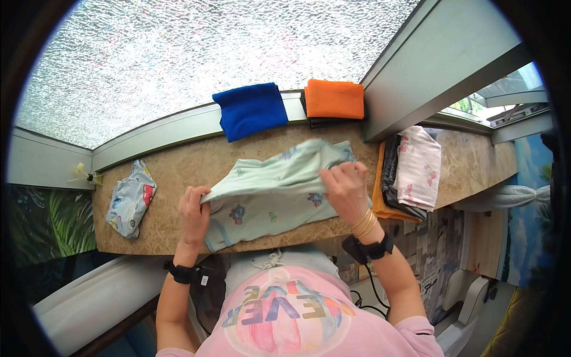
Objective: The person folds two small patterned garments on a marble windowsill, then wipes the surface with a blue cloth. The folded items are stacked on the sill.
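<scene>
A pale green printed garment is spread over the front of a brown marble-look sill. Its upper layer is raised, and the far right part is blurred. My left hand pinches the garment's left edge between thumb and fingers. At the right end, my right hand grips the cloth in closed fingers. Small cartoon figures show on the lower layer, with a blue band at its lower left corner. The cloth hides its own far right corner in part.
A folded blue cloth and an orange folded cloth on dark fabric lie by the window. Right of me is a stack topped by a pink-white printed garment. Light blue car-print shorts lie left. A grey window post rises at back right.
</scene>
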Demonstrator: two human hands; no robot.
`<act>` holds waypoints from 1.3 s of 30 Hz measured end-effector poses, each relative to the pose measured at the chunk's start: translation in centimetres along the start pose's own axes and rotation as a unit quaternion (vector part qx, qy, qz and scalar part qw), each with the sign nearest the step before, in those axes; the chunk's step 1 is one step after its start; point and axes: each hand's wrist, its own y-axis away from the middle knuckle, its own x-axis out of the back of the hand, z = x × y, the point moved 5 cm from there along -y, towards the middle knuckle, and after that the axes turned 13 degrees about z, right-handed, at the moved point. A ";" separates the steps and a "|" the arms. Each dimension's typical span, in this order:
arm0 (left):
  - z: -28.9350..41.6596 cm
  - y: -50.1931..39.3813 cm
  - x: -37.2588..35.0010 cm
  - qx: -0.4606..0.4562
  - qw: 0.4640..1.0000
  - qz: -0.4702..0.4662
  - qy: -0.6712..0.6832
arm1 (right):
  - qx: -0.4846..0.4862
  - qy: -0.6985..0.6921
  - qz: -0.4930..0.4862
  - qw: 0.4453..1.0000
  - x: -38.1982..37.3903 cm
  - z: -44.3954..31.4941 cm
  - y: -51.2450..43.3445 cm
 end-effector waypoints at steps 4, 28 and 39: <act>-1.8 1.4 -0.4 0.008 0.998 -0.039 -0.040 | -0.015 -0.049 -0.106 0.993 -1.5 -0.9 3.3; -0.2 -0.1 -2.0 -0.046 0.998 -0.008 -0.050 | -0.016 -0.029 0.053 0.998 -2.5 2.0 -0.4; -3.6 1.4 -1.7 0.018 0.998 -0.019 -0.064 | -0.088 -0.133 0.013 0.987 -1.3 1.3 1.4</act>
